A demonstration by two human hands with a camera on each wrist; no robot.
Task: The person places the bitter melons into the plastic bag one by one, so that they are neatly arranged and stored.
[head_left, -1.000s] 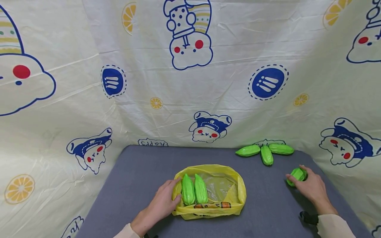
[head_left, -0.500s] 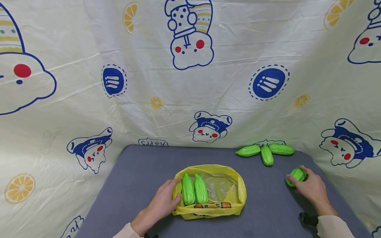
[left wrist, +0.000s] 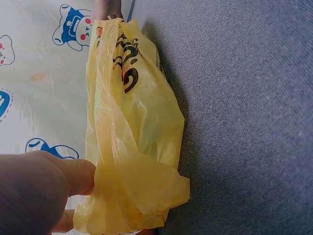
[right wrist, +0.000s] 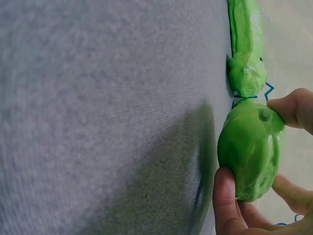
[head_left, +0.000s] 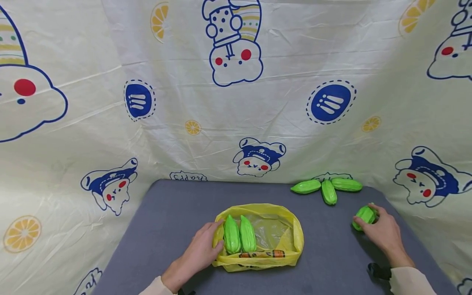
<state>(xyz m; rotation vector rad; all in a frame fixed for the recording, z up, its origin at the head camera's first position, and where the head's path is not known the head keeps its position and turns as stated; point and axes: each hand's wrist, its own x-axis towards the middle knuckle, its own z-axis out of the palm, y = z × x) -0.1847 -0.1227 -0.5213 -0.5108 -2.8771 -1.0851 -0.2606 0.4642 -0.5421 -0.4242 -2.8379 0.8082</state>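
A yellow plastic bag (head_left: 267, 266) stands wide open on the grey table. Two ridged green gourds, a left one (head_left: 232, 235) and a right one (head_left: 248, 234), lie side by side in its left part. My left hand (head_left: 202, 248) grips the bag's left rim; in the left wrist view its fingers (left wrist: 80, 176) are against the crumpled plastic. Over the table's right side, my right hand (head_left: 386, 231) holds another green gourd (head_left: 364, 217) by its sides. The right wrist view shows this gourd (right wrist: 252, 149) end-on between thumb and fingers, with a shadow beneath.
Three more green gourds lie at the table's back right: a left one (head_left: 306, 187), a middle one (head_left: 329, 192) and a right one (head_left: 346, 184). A patterned white sheet (head_left: 166, 143) hangs behind the grey table (head_left: 177, 205) and along both sides.
My right hand and its gourd have shifted very slightly left and up, against a small shift of the whole view. The left hand and the bag look the same.
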